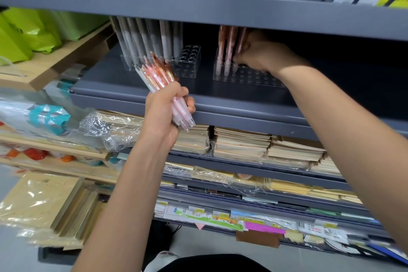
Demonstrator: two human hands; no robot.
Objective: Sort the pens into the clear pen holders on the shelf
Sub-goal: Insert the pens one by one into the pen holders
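Now: a pink pen (240, 40) stands upright at the left end of the right clear holder (254, 78), beside others already standing. The right hand (262, 55) pinches it low, fingers bunched. A bundle of pink pens (162, 81) sits in the left hand (164, 112), fist wrapped round it, tips down, in front of the grey shelf (220, 104). Keep the pen vertical, feel its tip into the next free hole, and release once seated. The left holder (187, 62) carries grey-white pens (136, 37); don't mix.
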